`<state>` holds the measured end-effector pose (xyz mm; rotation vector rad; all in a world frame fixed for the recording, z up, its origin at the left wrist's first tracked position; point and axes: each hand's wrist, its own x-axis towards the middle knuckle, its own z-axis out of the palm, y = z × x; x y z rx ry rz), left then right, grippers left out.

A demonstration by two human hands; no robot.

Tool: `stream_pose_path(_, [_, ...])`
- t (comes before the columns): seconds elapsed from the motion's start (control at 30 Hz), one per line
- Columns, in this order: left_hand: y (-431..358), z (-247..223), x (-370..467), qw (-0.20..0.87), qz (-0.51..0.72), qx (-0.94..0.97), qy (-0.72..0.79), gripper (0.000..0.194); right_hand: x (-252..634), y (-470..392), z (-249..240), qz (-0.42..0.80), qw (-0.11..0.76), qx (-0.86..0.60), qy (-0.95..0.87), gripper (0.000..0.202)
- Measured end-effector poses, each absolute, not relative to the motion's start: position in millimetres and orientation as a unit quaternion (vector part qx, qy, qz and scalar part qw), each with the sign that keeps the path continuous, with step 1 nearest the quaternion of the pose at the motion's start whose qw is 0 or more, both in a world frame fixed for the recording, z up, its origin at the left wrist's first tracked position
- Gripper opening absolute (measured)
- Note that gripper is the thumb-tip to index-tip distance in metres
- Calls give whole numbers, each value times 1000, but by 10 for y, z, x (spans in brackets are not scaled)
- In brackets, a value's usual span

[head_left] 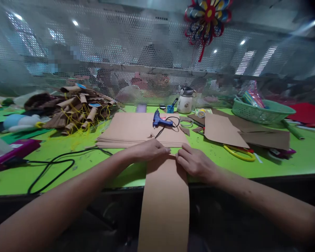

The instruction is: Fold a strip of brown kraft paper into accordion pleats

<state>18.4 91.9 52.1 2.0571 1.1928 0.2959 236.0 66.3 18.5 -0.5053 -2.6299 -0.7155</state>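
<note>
A long tan cardboard sheet hangs over the table's front edge toward me, its far end lying on the green tabletop. At the left of that far end, my left hand is closed on the cardboard, fingertips pressed down. My right hand grips the far right corner with bent fingers. Just beyond both hands lies a stack of tan cardboard sheets. On top of the stack rests a blue glue gun with a black cord.
Brown cardboard rolls with yellow strings are heaped at left. A purple device trails a black cable. Right of the stack are cut cardboard pieces, a yellow ring and a green basket. A white flask stands behind.
</note>
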Motion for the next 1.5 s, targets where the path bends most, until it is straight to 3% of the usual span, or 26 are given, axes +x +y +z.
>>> stream_pose_path(0.23, [914,391,60,460,179,760,423,48,2254,686,138,-187,261,-217,-922,24])
stream_pose_path(0.33, [927,373,27,472,197,755,410,45,2237,668,142,-41,368,-273,-888,12])
stream_pose_path(0.43, [906,417,14,465,213,763,396,43,2213,675,193,130,457,-358,-804,16])
stream_pose_path(0.57, [863,489,20,410,240,795,377,40,2140,705,247,382,416,-415,-714,35])
stream_pose_path(0.7, [838,517,30,329,242,834,371,36,2083,710,236,491,444,-396,-637,34])
stream_pose_path(1.07, [762,473,24,184,261,886,337,27,2115,649,220,480,508,-371,-611,23])
stream_pose_path(1.5, [747,525,54,217,266,863,371,26,2079,678,170,428,529,-361,-637,19])
